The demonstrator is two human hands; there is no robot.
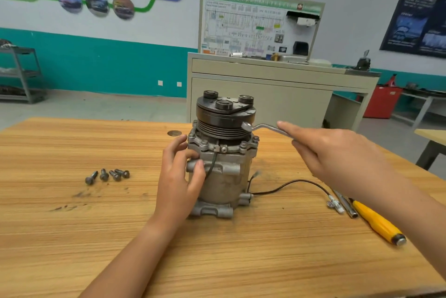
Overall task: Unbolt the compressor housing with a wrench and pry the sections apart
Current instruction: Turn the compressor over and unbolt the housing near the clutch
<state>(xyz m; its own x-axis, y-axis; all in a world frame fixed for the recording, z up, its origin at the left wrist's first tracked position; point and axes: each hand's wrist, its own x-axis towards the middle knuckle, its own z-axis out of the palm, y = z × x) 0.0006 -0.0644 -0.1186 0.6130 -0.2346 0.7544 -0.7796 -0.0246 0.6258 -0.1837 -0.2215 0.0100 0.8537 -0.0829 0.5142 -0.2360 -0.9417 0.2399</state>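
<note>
1. Compressor (222, 167): centre of frame, standing on end on the worktop (72, 237). Long axis vertical, black pulley end up, mounting lugs down.
2. Wrench (263, 127): just right of the pulley. Long axis near level, sloping down toward frame right, with the ring head pointing frame left at the pulley grooves. I cannot tell whether it touches.
3. Right hand (337, 153): fingers closed on the wrench shank, index finger laid along it.
4. Left hand (183, 172): fingers and thumb wrapped on the housing's left side.
5. Four loose bolts (108, 175): left of centre, lying close together.
6. Yellow screwdriver (379, 223): lower right. I note a black cable (289, 185) trailing from the compressor base toward it.
7. Surface: pale wood-grain, with dark smudges below the bolts.
8. Room: white wall with a teal band (96, 66). A beige cabinet (260, 95) carrying a wiring board (243, 29) sits upper centre.
</note>
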